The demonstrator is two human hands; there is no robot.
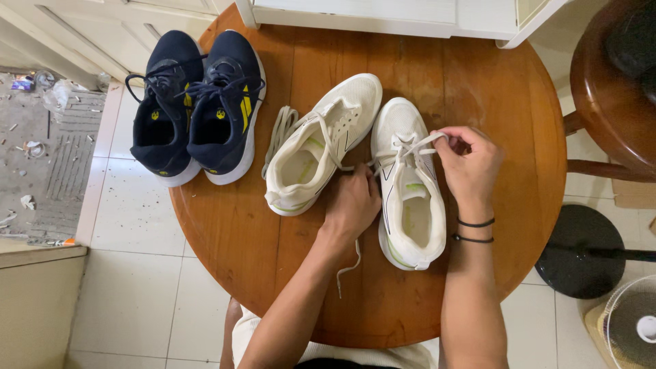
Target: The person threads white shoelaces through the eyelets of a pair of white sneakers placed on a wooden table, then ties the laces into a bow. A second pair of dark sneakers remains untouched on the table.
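Note:
Two white sneakers lie on a round wooden table [478,82]. The right white sneaker [408,205] sits between my hands. My left hand [352,203] grips one end of its white shoelace [403,152] at the shoe's left side; a loose end of the lace trails down past my wrist. My right hand [468,164] pinches the other part of the lace over the shoe's top right. The left white sneaker [318,147] lies tilted beside it, its lace partly undone. Two black bands circle my right wrist.
A pair of navy sneakers with yellow marks [195,106] stands at the table's left edge. A loose grey lace [280,133] lies next to the left white sneaker. A dark wooden chair [608,89] and a black fan base [581,249] stand at the right. White furniture [383,17] borders the table's far side.

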